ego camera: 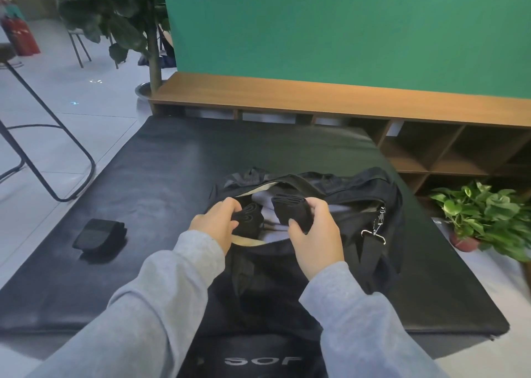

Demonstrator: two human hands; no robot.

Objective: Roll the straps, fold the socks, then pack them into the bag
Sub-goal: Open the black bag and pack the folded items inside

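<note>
**Both hands at the bag opening**

Taking the open black fabric duffel bag [310,205] as our reference: well off to its left, a folded black pair of socks [99,235] sits on the black padded floor mat [172,162]. At the bag's mouth, our left hand [217,222] has its fingers curled around a rolled black strap [249,216]. Just right of that, our right hand [314,238] pinches a folded black bundle [291,212] over the opening; we can't tell if it's strap or sock. Far right of the bag stands a leafy green potted plant [485,216].
</note>
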